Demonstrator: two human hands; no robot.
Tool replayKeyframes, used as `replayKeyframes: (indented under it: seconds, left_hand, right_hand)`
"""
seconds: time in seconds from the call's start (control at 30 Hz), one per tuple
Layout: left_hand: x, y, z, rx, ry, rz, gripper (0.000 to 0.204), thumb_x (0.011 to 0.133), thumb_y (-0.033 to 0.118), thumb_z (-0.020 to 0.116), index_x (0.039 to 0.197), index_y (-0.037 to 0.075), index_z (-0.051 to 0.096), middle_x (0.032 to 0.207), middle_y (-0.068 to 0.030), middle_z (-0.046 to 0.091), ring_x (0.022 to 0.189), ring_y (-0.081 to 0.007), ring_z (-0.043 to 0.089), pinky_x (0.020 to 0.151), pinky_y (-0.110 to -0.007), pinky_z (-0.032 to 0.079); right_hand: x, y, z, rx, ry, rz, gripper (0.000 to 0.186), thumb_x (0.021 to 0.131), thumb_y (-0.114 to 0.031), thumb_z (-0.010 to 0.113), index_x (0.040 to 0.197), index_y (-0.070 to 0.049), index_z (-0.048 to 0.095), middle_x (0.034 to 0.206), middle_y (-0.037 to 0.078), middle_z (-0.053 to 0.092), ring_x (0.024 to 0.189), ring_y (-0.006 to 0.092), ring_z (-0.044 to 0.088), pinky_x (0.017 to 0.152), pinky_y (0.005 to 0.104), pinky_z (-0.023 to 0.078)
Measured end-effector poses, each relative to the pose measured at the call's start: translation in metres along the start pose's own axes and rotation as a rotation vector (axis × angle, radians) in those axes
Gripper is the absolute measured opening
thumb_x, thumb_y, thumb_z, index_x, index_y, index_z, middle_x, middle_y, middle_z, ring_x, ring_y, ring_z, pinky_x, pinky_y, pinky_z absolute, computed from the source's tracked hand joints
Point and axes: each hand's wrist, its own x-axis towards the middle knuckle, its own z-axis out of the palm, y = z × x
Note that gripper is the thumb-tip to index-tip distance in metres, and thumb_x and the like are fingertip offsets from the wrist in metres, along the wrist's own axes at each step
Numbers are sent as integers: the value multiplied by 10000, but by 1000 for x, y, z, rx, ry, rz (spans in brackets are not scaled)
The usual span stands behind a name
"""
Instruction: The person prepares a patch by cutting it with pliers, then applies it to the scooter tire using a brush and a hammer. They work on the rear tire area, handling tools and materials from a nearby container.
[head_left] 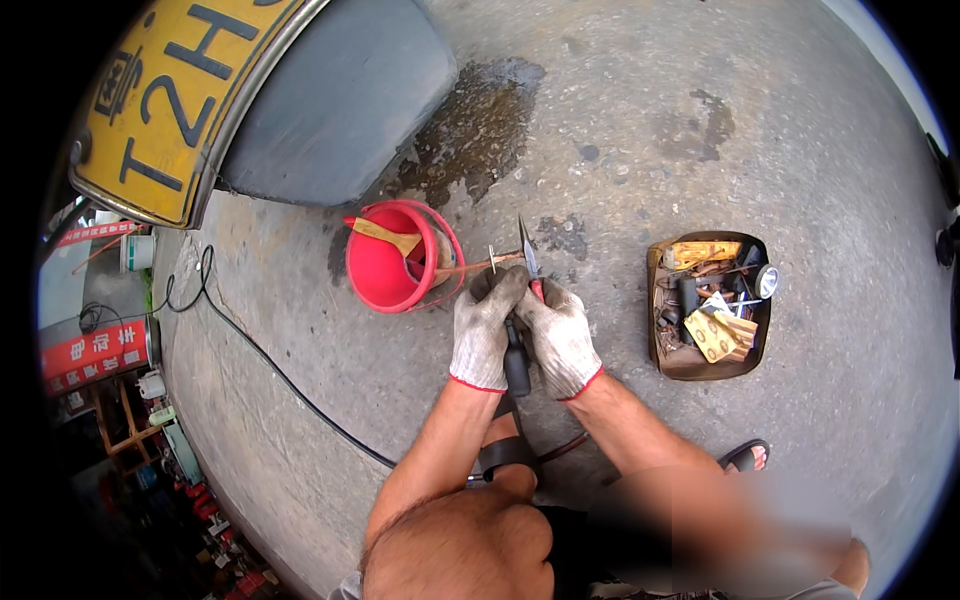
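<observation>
I see both gloved hands closed at mid-concrete: left hand (483, 330) pinching a copper wire (470, 268), right hand (558, 338) gripping pliers (527, 250) (stripping step, I judge); next needs steady pull

Stained concrete ground (640, 130) (daylit, outdoors)

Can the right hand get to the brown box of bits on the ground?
Probably yes. The right hand is busy gripping the pliers, but only bare concrete lies between it and the brown box, which sits open on that same side.

Stained concrete floor (640, 120) with red bucket (385, 270), tool tray (658, 330), black cable (270, 365).
</observation>
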Motion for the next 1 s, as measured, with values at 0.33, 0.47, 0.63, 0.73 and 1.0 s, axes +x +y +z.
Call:
replayKeyframes:
  seconds: [0.33, 0.47, 0.63, 0.73, 1.0]
  left_hand:
    - [6, -3, 13, -47, 64, -35, 146, 900, 119, 743, 1002, 38, 677, 887, -18, 680, 761, -100, 632, 677, -255, 508]
    - [8, -5, 15, -34, 76, -39, 134, 898, 113, 743, 984, 37, 673, 874, -21, 679, 741, -100, 631, 656, -255, 510]
    - [9, -7, 12, -67, 66, -34, 130, 897, 106, 742, 978, 34, 671, 865, -27, 680, 725, -105, 635, 640, -253, 510]
    - [7, -5, 16, -54, 80, -20, 128, 897, 102, 740, 974, 28, 669, 861, -29, 680, 728, -105, 639, 645, -252, 513]
    - [9, -6, 18, -51, 59, -6, 128, 914, 116, 720, 980, 26, 657, 839, -43, 679, 706, -116, 646, 628, -264, 523]
  right_hand:
    - [2, -7, 8, 130, 67, -43, 74, 957, -71, 577, 985, -24, 627, 776, -24, 568, 660, 71, 499, 574, 254, 408]
    - [10, 3, 0, 112, 71, -62, 86, 958, -69, 577, 999, -18, 633, 795, -15, 589, 680, 73, 528, 592, 250, 434]
    - [14, 9, -2, 144, 51, -65, 132, 961, -54, 574, 1058, 5, 642, 865, 16, 644, 745, 87, 590, 657, 254, 492]
    - [15, 12, -3, 140, 54, -80, 142, 961, -50, 574, 1071, 12, 640, 883, 22, 651, 754, 91, 597, 667, 259, 500]
    - [12, 5, -1, 176, 50, -87, 83, 962, -96, 613, 995, -20, 624, 835, 4, 624, 724, 82, 570, 633, 252, 477]
